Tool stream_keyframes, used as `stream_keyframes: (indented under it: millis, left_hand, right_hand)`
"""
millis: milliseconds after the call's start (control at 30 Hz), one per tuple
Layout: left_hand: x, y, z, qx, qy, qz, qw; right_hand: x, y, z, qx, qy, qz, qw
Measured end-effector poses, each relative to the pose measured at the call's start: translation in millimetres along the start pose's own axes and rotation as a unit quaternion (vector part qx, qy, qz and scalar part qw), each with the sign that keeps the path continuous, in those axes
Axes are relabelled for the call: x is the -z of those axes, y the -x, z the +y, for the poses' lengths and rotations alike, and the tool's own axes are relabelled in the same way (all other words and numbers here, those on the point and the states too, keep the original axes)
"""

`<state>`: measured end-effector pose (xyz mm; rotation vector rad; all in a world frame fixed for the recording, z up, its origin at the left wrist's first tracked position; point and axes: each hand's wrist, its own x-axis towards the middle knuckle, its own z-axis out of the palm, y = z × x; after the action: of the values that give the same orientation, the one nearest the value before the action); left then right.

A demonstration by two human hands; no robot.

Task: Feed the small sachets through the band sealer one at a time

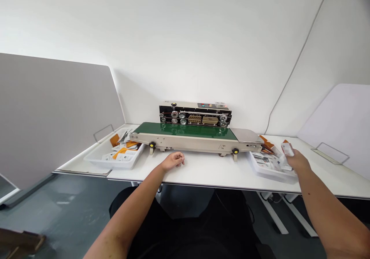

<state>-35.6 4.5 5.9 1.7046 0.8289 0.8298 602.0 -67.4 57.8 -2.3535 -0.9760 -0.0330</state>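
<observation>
My right hand (299, 160) is closed on a small clear plastic packet (287, 149) with white and orange in it. It holds the packet up over the right-hand plastic bin (271, 173), where many similar packets (264, 160) lie in a heap. On the white table (208, 169), in front of the conveyor, rests my left hand (174, 160). Its fingers are curled in and I see nothing in them. A band sealer (195, 116) with exposed rollers stands behind the green conveyor belt (190, 130), on which no packet shows.
Another plastic bin (112, 162) at the left end of the conveyor holds white and orange packets. A grey panel (58, 112) stands on the left and a white panel (343, 116) on the right. A cable (300, 54) runs down the wall. Black knobs (235, 151) jut from the conveyor's front.
</observation>
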Motion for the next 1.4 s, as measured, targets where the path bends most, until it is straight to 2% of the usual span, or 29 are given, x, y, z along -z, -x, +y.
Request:
stream_keyframes:
  millis: [67, 133, 200, 267, 333, 433, 500, 567, 633, 733, 833, 1000, 1200, 1400]
  left_hand:
    - [0.1, 0, -1, 0.0, 0.0, -0.001, 1.0]
    - [0.4, -1, -1, 0.002, -0.001, -0.003, 1.0]
    - [0.7, -2, -3, 0.005, -0.004, -0.003, 1.0]
    - [0.9, -3, -4, 0.006, -0.007, 0.0, 1.0]
    - [0.7, -3, -5, 0.004, -0.012, 0.005, 1.0]
    - [0.4, -1, -2, -0.02, -0.05, 0.024, 0.998]
    - [0.4, 1, 1, -0.06, -0.103, 0.032, 0.992]
    - [0.2, 2, 4, -0.097, -0.164, 0.019, 0.982]
    - [-0.9, 3, 6, -0.114, -0.215, -0.003, 0.97]
    - [-4.8, 1, 5, -0.145, -0.281, -0.034, 0.948]
    - [-9.9, 0, 2, -0.143, -0.309, -0.046, 0.939]
    - [-14.1, 1, 4, -0.111, -0.298, -0.034, 0.948]
    - [-13.1, 4, 11, -0.105, -0.289, -0.007, 0.951]
    - [-8.3, 2, 3, -0.146, -0.278, 0.008, 0.95]
  right_hand:
    - [16, 9, -14, -0.032, -0.056, 0.035, 0.997]
    - [31, 24, -39, -0.016, -0.108, 0.072, 0.991]
    - [39, 48, -76, 0.07, -0.138, 0.096, 0.983]
    - [36, 82, -117, 0.189, -0.148, 0.043, 0.97]
    - [18, 124, -157, 0.332, -0.12, -0.041, 0.935]
    - [-33, 195, -204, 0.514, -0.092, -0.157, 0.838]
    - [-75, 238, -225, 0.574, -0.091, -0.165, 0.797]
    - [-112, 272, -239, 0.606, -0.087, -0.167, 0.773]
    - [-141, 293, -249, 0.606, -0.092, -0.166, 0.772]
    - [-162, 303, -254, 0.579, -0.118, -0.184, 0.786]
    - [-164, 298, -251, 0.562, -0.144, -0.217, 0.785]
    - [-159, 291, -247, 0.556, -0.155, -0.262, 0.774]
    - [-159, 295, -248, 0.543, -0.174, -0.186, 0.8]
    - [-166, 291, -246, 0.526, -0.188, -0.167, 0.812]
